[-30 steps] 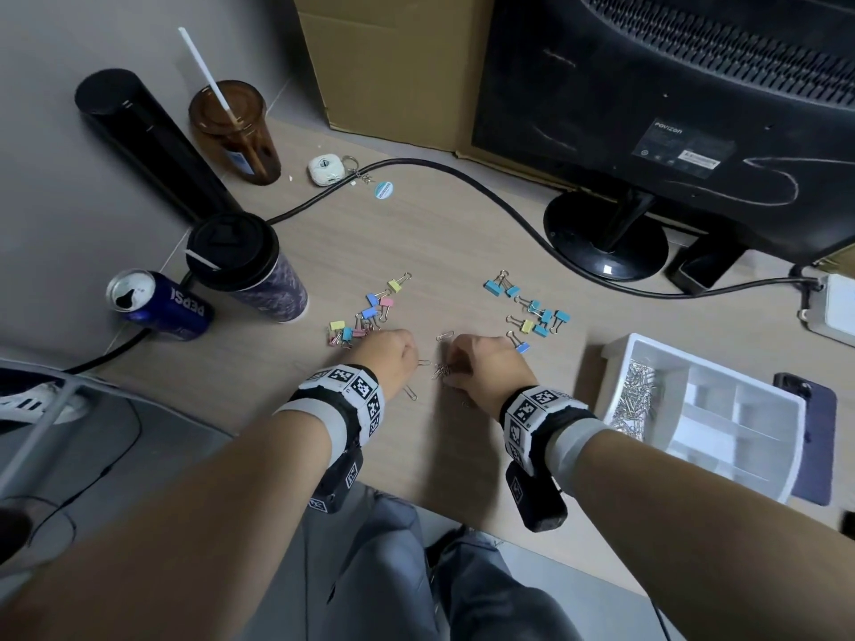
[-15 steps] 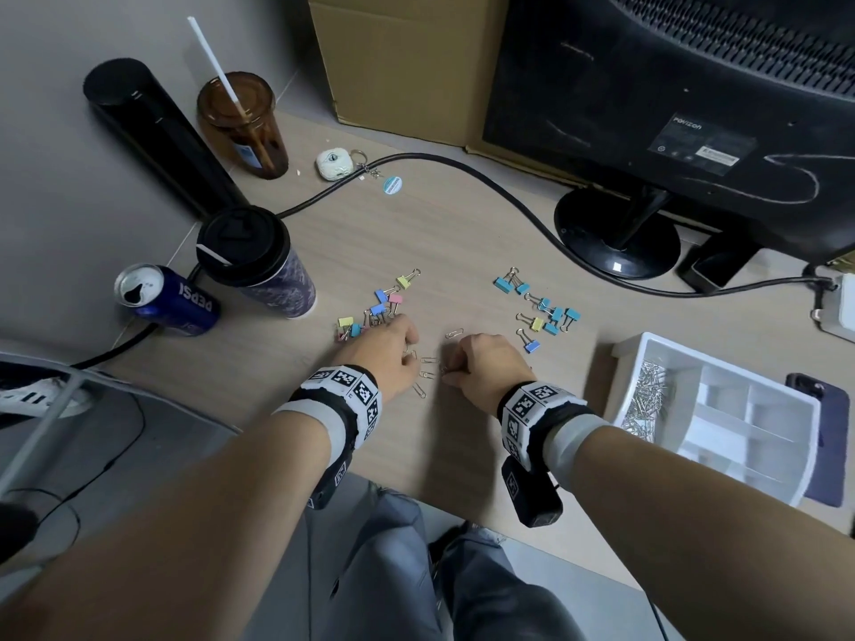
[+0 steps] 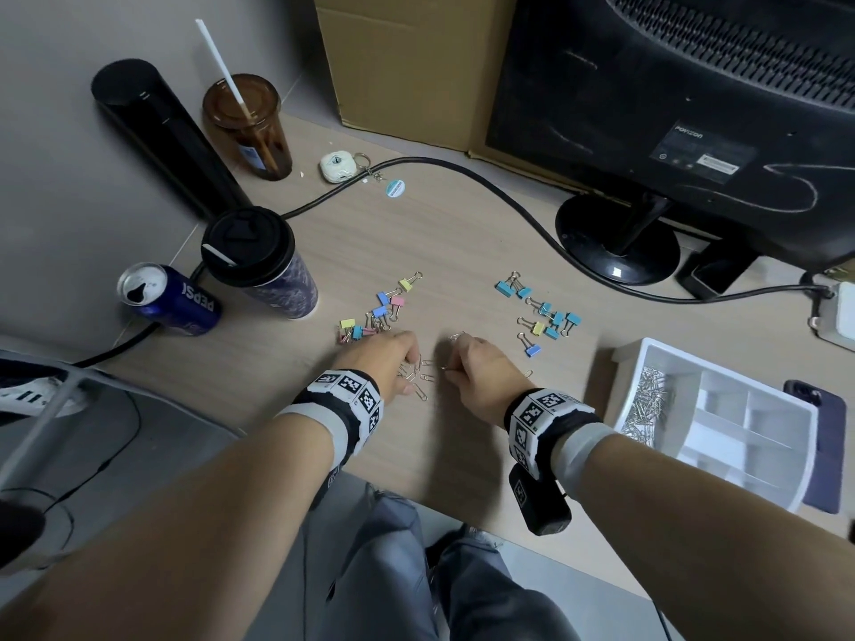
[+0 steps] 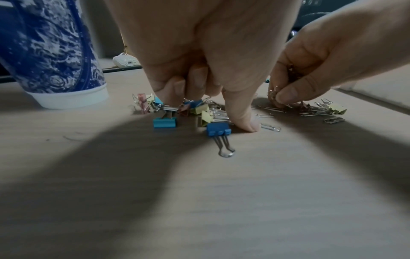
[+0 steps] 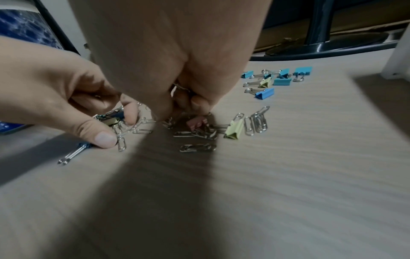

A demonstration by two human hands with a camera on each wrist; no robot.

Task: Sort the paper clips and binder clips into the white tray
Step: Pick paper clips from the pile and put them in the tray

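Note:
Loose silver paper clips (image 3: 422, 378) lie on the desk between my hands. My left hand (image 3: 408, 365) hovers over them with curled fingers and its thumb tip (image 4: 249, 126) on the desk beside a blue binder clip (image 4: 218, 129); whether it holds a clip is hidden. My right hand (image 3: 448, 366) pinches several paper clips (image 4: 273, 93) and keeps more in its curled fingers. Coloured binder clips lie in a left pile (image 3: 379, 309) and a right pile (image 3: 548, 314). The white tray (image 3: 800, 455) stands at the right, with paper clips (image 3: 645, 402) in its left compartment.
A lidded coffee cup (image 3: 259, 266), a Pepsi can (image 3: 169, 300), a brown tumbler (image 3: 250, 127) and a black cylinder (image 3: 157, 131) stand at the left. A black cable (image 3: 462, 171) crosses the desk to the monitor base (image 3: 617, 242). A phone (image 3: 828, 437) lies beyond the tray.
Both hands stay at the paper clips between the two piles. The left hand has edged a little to the right onto the clips.

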